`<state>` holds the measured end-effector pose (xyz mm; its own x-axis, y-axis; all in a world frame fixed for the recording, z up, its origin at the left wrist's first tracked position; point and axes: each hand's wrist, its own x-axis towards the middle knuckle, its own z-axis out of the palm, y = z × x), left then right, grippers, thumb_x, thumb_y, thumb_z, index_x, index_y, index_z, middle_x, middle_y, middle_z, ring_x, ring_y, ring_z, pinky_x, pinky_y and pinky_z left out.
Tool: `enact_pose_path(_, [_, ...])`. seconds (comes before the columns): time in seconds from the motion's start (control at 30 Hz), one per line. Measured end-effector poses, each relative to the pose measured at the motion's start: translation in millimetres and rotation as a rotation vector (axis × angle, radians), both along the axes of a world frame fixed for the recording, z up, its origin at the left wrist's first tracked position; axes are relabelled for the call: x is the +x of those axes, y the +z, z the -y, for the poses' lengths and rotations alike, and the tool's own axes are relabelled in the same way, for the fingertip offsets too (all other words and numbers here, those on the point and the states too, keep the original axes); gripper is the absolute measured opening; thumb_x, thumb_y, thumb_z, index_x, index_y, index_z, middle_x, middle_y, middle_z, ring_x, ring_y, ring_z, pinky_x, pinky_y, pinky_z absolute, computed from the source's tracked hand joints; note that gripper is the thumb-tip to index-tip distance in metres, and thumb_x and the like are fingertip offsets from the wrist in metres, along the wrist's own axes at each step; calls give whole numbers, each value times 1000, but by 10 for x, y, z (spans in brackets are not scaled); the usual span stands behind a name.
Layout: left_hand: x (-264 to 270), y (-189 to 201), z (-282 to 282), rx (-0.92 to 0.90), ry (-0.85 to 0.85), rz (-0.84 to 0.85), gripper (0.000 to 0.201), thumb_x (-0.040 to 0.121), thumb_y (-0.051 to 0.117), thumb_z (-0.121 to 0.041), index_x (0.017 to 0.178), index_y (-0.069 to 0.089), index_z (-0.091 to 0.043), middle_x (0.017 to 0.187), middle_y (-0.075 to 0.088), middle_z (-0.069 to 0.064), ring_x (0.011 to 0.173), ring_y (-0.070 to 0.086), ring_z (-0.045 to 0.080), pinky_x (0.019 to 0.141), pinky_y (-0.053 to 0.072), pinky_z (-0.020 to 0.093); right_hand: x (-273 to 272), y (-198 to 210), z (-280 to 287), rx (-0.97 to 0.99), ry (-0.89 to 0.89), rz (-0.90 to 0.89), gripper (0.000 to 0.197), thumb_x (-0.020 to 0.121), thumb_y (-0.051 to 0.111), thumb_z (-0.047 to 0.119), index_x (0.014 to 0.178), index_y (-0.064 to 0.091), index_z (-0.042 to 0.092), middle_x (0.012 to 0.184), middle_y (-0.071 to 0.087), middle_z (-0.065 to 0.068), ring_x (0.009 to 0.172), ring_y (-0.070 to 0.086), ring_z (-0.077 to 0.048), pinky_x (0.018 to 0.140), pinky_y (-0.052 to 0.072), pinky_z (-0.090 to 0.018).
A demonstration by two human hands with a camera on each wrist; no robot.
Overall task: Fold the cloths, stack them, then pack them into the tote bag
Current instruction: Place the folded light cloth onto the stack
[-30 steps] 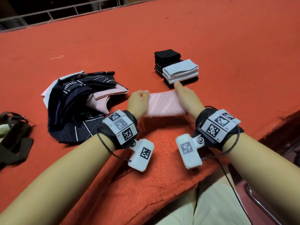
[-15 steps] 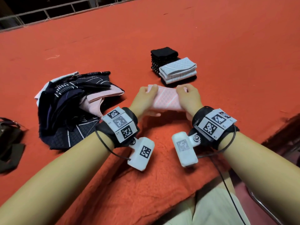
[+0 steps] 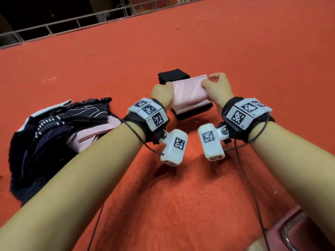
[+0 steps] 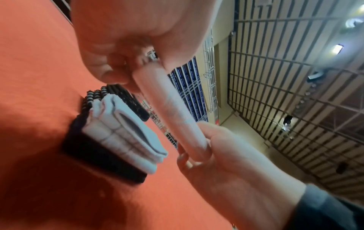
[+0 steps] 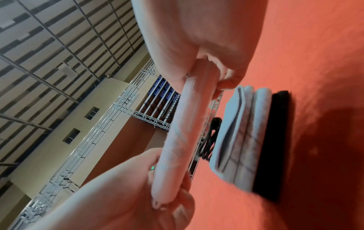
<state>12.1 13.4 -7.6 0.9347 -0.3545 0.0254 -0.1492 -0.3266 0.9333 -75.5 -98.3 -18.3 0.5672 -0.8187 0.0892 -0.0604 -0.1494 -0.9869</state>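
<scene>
Gripping a folded pink cloth [image 3: 188, 93] by its two short ends, the left hand [image 3: 161, 93] and the right hand [image 3: 216, 87] carry it level above a small stack of folded cloths [image 4: 118, 133]. Both wrist views show a clear gap between the pink cloth and the pale grey cloth on top of that stack, which sits on a black one. A second black folded pile [image 3: 173, 76] stands just behind it. Each hand has its thumb on top and fingers curled beneath the cloth's end. Left of the arms, a heap of unfolded navy and pink cloths [image 3: 59, 134] lies on the orange-red table [image 3: 181, 42].
</scene>
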Motion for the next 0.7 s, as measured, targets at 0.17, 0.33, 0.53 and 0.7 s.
enact_pose_path(0.17, [305,-30,223,-72,48,-193,26,83,57,-12,58,51,-9,53,50,6,56,48,24,64,44,34,230,-25,354,-122,-25,-89,34,85,55,15,118,52,7,105,54,-2,93,50,-15,77,37,-20])
enact_pose_path(0.33, [487,-156,305,-97,66,-254,27,84,61,-7,58,51,-6,43,52,3,50,50,20,54,43,28,404,-156,498,-186,16,-155,33,87,55,17,119,54,11,117,59,-7,95,52,-16,71,33,-16])
enact_pose_path(0.53, [615,-351,351,-99,117,-227,25,80,68,-9,57,57,-8,61,57,9,61,57,24,68,53,38,508,-270,508,-260,94,-276,36,94,40,17,127,54,18,125,58,-9,119,50,-26,96,34,-23])
enact_pose_path(0.7, [611,-512,323,-15,77,-89,19,85,64,-18,67,65,-14,62,58,-1,65,57,18,68,52,29,532,-341,533,-244,205,-407,40,96,33,19,132,50,17,136,52,-10,126,45,-28,107,31,-34])
